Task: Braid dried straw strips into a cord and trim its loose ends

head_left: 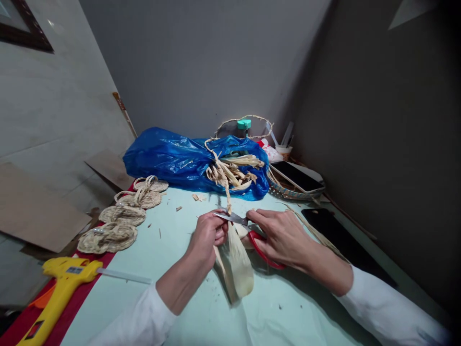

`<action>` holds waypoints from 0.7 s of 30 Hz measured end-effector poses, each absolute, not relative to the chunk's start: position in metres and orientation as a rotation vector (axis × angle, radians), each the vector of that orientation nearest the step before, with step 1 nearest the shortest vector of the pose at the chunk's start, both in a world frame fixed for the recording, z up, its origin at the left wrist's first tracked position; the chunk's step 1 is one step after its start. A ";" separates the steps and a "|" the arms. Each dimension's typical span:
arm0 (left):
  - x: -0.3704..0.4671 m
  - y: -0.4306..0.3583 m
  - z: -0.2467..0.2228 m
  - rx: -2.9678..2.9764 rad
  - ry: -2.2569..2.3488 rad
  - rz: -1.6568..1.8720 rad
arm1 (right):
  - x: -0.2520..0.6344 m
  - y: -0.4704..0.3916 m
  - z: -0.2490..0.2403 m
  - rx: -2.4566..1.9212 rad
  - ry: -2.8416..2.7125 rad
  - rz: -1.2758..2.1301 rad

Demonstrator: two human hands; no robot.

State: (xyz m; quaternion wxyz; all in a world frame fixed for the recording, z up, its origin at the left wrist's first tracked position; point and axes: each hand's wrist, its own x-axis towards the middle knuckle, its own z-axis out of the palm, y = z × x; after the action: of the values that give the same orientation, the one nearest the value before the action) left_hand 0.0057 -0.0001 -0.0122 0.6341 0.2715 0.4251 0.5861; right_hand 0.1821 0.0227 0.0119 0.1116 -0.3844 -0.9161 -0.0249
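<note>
My right hand (279, 235) grips scissors (264, 252) with red handles, their blades across a pale dried husk strip (238, 264). My left hand (209, 236) is closed on the husk beside the blade tips. Wide ends of the husk hang below the blades towards the table. A twisted husk cord (227, 192) runs up from the blades over a blue plastic bag (165, 156) and curves into a loop behind it. Loose husk pieces (237, 173) lie in the bag's opening.
Several woven husk pieces (122, 215) line the table's left edge, near a yellow glue gun (66, 283) with its glue stick. A phone (297, 175) rests on a basket (288, 192) at right. A black flat object (342, 240) lies at the right edge; scraps (196, 197) dot the cloth.
</note>
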 end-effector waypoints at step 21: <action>0.002 -0.001 -0.005 0.965 1.172 1.259 | 0.244 0.076 0.021 -1.878 -2.717 -0.147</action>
State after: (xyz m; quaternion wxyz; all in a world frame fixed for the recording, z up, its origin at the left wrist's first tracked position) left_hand 0.0022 -0.0007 -0.0047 0.5519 0.4079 0.4954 0.5325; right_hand 0.2437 0.0756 0.0212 -0.0823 -0.5661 -0.8190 -0.0443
